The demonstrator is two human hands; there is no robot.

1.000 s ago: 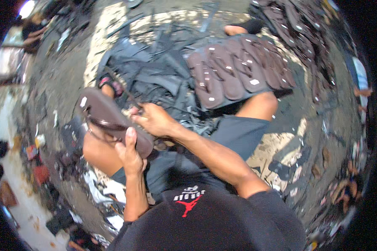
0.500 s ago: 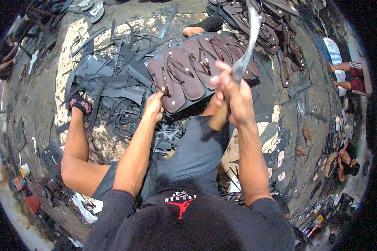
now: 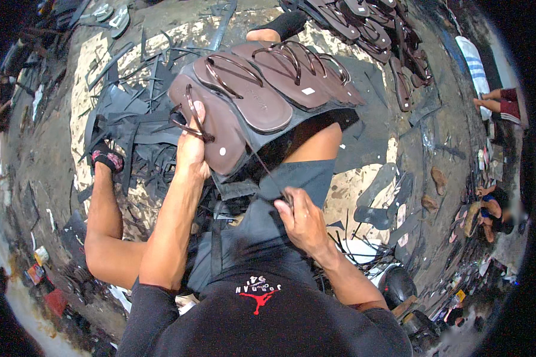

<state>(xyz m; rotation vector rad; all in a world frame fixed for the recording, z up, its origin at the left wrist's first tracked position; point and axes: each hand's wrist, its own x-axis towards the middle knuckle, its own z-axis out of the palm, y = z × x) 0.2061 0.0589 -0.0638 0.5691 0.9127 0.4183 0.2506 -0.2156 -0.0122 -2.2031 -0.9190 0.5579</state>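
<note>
Left grip [image 3: 192, 153] clamped on end sandal [image 3: 223, 130] (more sandals [image 3: 259, 110] on the dark sheet [image 3: 298, 121]); right grip [image 3: 305, 224] closed on thin tool [image 3: 268, 171].

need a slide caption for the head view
Left hand holding a flat brown thong sandal, right hand gripping a thin dark tool.

Head cam: L one of two fisheyes worn on person's head; pic upright, unmirrored.
View dir.: steeply down & a bit fwd, over own chest.
Dark shirt [image 3: 208, 324]: nearest, fills btm ctr, seen fr. abv.
L hand [image 3: 192, 143] & R hand [image 3: 302, 221]: mid-dist., either side of pic ctr.
Brown sandals [image 3: 253, 101]: mid-dist., abv ctr, tops twd lens.
Ground [image 3: 49, 140]: beyond & all round, seen fr. abv.
Sandal pile [image 3: 369, 33]: farther off, top R.
Other person's legs [image 3: 490, 100]: well off, nr R rim.
Rim: v. wide FOV, edges curve, corners black.
</note>
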